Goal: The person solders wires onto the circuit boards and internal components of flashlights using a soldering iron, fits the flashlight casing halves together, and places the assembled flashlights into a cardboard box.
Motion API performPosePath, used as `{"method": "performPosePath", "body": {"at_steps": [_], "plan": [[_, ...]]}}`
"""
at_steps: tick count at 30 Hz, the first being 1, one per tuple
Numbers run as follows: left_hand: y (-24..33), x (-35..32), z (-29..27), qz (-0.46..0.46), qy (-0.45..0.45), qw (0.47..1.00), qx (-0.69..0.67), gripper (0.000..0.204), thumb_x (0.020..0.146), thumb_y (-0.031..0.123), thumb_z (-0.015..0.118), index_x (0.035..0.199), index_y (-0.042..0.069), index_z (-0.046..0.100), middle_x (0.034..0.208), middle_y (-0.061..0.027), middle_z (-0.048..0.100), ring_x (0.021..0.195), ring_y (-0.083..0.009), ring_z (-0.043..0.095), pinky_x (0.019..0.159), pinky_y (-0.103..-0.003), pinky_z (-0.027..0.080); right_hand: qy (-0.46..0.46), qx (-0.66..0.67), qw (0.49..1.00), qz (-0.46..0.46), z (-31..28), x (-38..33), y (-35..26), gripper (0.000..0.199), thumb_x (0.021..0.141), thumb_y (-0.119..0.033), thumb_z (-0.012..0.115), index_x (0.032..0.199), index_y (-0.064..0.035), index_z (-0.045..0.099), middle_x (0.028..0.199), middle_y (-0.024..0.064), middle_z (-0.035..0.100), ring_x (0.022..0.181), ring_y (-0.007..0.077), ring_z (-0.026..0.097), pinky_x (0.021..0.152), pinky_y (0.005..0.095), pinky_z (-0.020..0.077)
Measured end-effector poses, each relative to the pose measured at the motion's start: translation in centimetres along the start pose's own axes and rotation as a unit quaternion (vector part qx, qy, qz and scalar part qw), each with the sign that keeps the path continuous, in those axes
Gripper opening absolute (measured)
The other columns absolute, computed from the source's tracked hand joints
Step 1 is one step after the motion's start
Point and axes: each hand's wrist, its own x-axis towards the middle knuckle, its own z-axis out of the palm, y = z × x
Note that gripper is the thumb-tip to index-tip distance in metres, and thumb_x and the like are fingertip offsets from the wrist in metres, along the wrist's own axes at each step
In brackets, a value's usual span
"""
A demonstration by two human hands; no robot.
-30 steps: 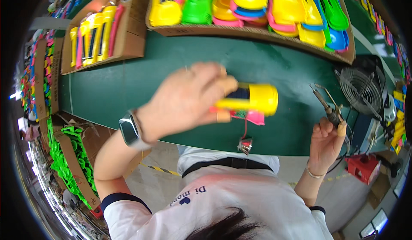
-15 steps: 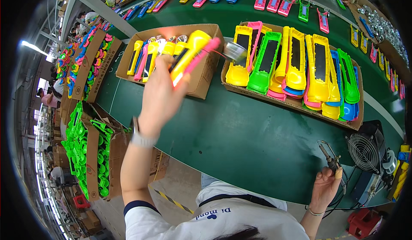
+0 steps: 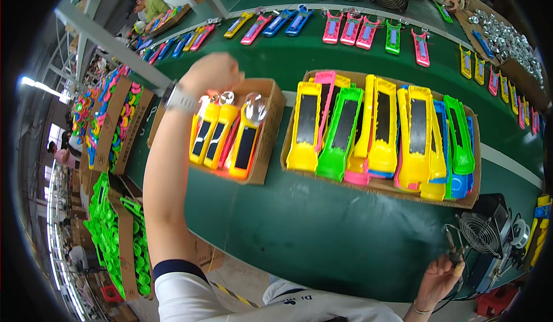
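My left hand (image 3: 212,72) is over the far side of the left cardboard box (image 3: 271,132), its fingers bent and blurred; nothing shows in it. Solar flashlights (image 3: 244,149), yellow with dark panels and clear round heads, stand in that box below my wrist. One of them leans at the box's right side. At the lower right, my right hand (image 3: 440,276) is closed around a soldering iron (image 3: 455,254), its metal tip pointing up and away from me. The iron is close to a small black fan (image 3: 483,233).
A wider cardboard box (image 3: 380,196) holds yellow, green, pink and blue casings. Behind it, a green belt (image 3: 322,54) carries spaced-out flashlight parts. Cartons of green parts (image 3: 106,241) and coloured parts (image 3: 121,126) stand left. Another person's hand (image 3: 454,2) is at the far right.
The yellow and pink flashlight has left my left hand, and a flashlight now leans in the left box. That hand has moved away from me. My right hand keeps the iron; the view has shifted.
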Motion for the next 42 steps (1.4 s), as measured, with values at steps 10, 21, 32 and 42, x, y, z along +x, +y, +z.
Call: {"method": "performPosePath", "body": {"at_steps": [10,21,32,42], "plan": [[5.4,27.9,5.9,-0.012,0.158,0.987,0.032,0.066,0.073,0.042,0.060,0.120,0.002,0.037,0.116,-0.0239,0.048,0.103,-0.0358,0.051,0.087,-0.040,0.040,0.067,-0.093,0.988,-0.102,2.6,1.0,0.3,0.024,0.086,-0.024,0.050,0.101,-0.0038,0.050,0.067,-0.0006,0.039,0.060,0.0092,0.035,0.054,0.0229,0.0312],[1.4,11.9,-2.8,0.150,0.290,0.942,-0.074,0.043,0.070,0.029,0.065,0.100,0.002,0.050,0.088,-0.0145,0.059,0.081,-0.0258,0.058,0.074,-0.033,0.044,-0.115,-0.586,0.736,-0.319,12.9,8.2,4.6,0.057,0.062,-0.023,0.078,0.108,-0.0082,0.047,0.102,0.0133,0.055,0.098,0.0268,0.054,0.086,0.0406,0.0406],[7.1,-21.0,9.0,0.419,0.049,0.900,-0.110,0.041,0.060,0.009,0.070,0.096,0.007,0.050,0.097,-0.0074,0.059,0.085,-0.0274,0.056,0.072,-0.036,0.046,-0.220,-0.670,0.593,-0.389,16.2,10.4,7.9,0.047,0.066,-0.001,0.058,0.111,-0.0085,0.045,0.086,0.0142,0.055,0.077,0.0315,0.054,0.065,0.0371,0.0429],[11.0,-22.6,16.7,0.454,0.091,0.866,-0.187,0.043,0.061,0.014,0.069,0.099,0.008,0.052,0.103,-0.0081,0.055,0.094,-0.0261,0.052,0.074,-0.036,0.044,-0.368,-0.548,0.741,-0.129,13.5,4.0,3.4,0.039,0.065,0.002,0.059,0.102,-0.0111,0.055,0.091,0.0079,0.056,0.073,0.0226,0.057,0.065,0.0279,0.0464]]}}
